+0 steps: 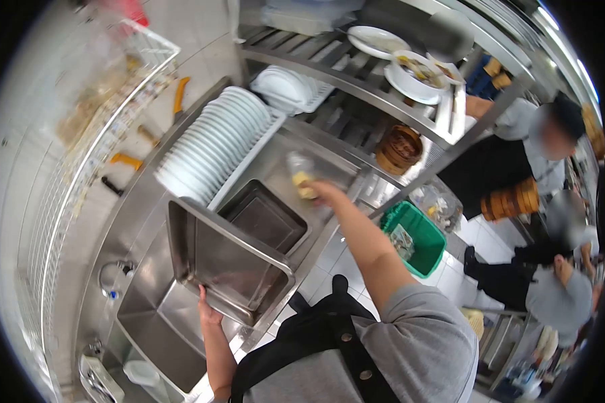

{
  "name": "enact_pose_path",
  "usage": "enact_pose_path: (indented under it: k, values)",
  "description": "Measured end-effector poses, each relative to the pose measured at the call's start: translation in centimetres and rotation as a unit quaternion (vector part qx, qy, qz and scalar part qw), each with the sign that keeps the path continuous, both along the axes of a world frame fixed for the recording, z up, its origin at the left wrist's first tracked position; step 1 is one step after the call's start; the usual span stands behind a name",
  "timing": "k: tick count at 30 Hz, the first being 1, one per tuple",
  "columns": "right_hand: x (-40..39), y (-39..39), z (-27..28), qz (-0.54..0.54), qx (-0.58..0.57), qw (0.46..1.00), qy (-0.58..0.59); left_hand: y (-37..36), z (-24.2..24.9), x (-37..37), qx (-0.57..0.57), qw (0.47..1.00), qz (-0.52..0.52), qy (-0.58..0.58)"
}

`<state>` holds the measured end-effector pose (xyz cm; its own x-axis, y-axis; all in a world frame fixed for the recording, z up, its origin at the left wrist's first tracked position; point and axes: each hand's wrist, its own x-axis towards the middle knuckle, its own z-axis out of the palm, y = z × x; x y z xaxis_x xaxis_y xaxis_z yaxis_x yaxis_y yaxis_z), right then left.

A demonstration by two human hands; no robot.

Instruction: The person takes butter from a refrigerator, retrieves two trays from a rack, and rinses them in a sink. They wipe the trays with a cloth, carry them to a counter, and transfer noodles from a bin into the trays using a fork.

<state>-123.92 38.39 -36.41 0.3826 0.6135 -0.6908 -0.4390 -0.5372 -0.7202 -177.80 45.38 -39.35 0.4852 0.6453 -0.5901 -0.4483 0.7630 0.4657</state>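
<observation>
Head view: tilted pan [232,258] taken as clock centre. Rack of plates [212,144] at 12 o'clock, flat pan [265,216] at 1, partly covered by the tilted pan's raised rim. Rack of bowls [284,88] beyond, near half past 12. Metal shelf [343,84] at 1 to 2, carrying oval plate [378,41] and bowl with food [420,70]; bamboo steamer [398,149] on the level below. Green bin [420,235] on the floor at 3. Sink [175,329] at 7, faucet [119,269] at 9. Orange handles [179,94] at 11 to 12, wire rack [67,195] at 10 to 11. Co-worker [511,144] past the shelf at 2, steamer baskets [511,199] alongside.

Tilted pan stands aslant over the join of sink and bench [326,158]. Left hand [210,313] at its 6 to 7 o'clock edge, fingers bent round the rim, one showing on the inner side; pan lies at 12 to 1 from them.

Right hand [324,193] over the bench at 2, fingers closed about the yellow end of clear-and-yellow item [302,177]. Item points to 11 from these fingers, its clear end blurred; nature of it cannot be told. Flat pan just beside, at 8 from the right hand.
</observation>
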Motion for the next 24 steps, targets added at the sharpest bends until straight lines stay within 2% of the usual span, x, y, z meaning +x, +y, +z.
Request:
enact_pose_path:
  k: [1,3,4,6,8,11,14,17,18,19,22,24]
  values:
    - [-0.6,0.7,-3.4,0.049,0.049,0.997,0.028,0.3,0.1,0.1,0.005,1.0,0.004,-0.002]
    - [-4.7,1.1,-2.7,0.078,0.122,0.989,0.019,1.0,0.2,0.4,0.012,1.0,-0.006,-0.004]
    - [-6.8,0.5,-0.2,0.09,0.17,0.981,0.005,1.3,0.4,0.2,0.014,1.0,-0.018,0.0]
    - [-8.5,0.9,-0.7,0.083,0.124,0.988,-0.049,1.2,1.8,0.9,0.016,1.0,-0.016,0.022]
    - [-9.7,0.8,-0.1,0.037,0.133,0.987,-0.079,1.8,1.0,0.3,0.024,0.999,-0.017,0.031]
    - [-10.1,-0.3,3.2,0.074,0.111,0.979,-0.157,2.0,1.4,-0.6,0.049,0.998,-0.034,0.035]
    - [-11.6,-3.2,7.5,0.054,0.046,0.962,-0.264,0.8,3.9,-1.0,0.046,0.997,-0.06,0.019]
    - [-10.8,-10.4,10.0,0.018,0.108,0.983,-0.145,-0.7,5.8,-0.1,0.07,0.994,-0.081,0.012]
    - [-10.4,-13.2,9.7,-0.002,0.116,0.983,-0.143,-1.5,6.1,0.3,0.083,0.993,-0.085,0.011]
    - [-9.9,-16.3,9.1,-0.02,0.122,0.982,-0.143,-2.7,6.5,0.6,0.18,0.97,-0.165,-0.003]
    - [-8.8,-28.1,7.6,-0.074,0.175,0.972,-0.138,-7.9,8.3,5.5,0.151,0.974,-0.167,-0.004]
    - [-8.4,-37.3,6.4,-0.125,0.192,0.966,-0.124,-12.8,9.8,10.1,0.154,0.964,-0.218,-0.007]
